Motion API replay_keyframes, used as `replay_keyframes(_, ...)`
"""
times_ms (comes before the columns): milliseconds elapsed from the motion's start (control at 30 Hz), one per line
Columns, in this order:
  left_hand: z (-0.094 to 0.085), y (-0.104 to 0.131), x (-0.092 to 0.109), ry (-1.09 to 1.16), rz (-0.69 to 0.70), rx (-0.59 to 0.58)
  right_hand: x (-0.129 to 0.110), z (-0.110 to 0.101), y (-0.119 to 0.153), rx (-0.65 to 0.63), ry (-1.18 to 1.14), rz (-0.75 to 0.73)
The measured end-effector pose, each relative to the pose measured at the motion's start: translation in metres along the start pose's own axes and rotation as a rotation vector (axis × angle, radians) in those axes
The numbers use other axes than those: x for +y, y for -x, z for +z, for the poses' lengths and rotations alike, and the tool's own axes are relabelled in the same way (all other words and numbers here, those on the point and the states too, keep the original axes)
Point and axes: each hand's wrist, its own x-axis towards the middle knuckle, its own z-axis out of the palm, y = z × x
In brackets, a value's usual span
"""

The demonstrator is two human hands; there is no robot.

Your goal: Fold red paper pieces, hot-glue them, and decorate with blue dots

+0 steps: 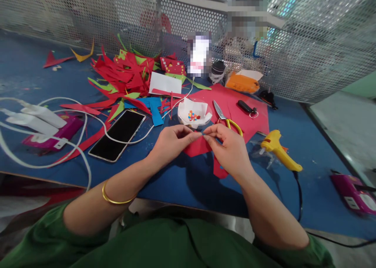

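My left hand (174,143) and my right hand (227,146) meet fingertip to fingertip over the near edge of the red paper (197,146). Both are pinched closed; whatever sits between the fingertips is too small to make out. Just beyond them stands a small bowl (181,115) lined with white paper, with tiny coloured paper bits (194,116) inside. Scissors with yellow handles (235,126) lie open beside the bowl, partly behind my right hand. A narrow red strip (219,169) with a small blue spot lies below my right hand.
A yellow glue gun (280,152) with a black cord lies at right. At left are a dark phone (119,136), white cables and a purple power strip (66,131). Red and green paper scraps (126,72) heap at the back, near a lit phone (199,54) and orange packet (242,82).
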Motion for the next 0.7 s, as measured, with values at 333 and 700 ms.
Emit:
replay_keyframes(333, -0.002, -0.003, 0.000, 0.157, 0.037, 0.194, 0.002, -0.010, -0.005, 0.187, 0.050, 0.014)
replay_keyframes(700, 0.004, 0.003, 0.003, 0.283, -0.177, -0.144, -0.002, -0.011, -0.006, 0.238, -0.033, -0.019)
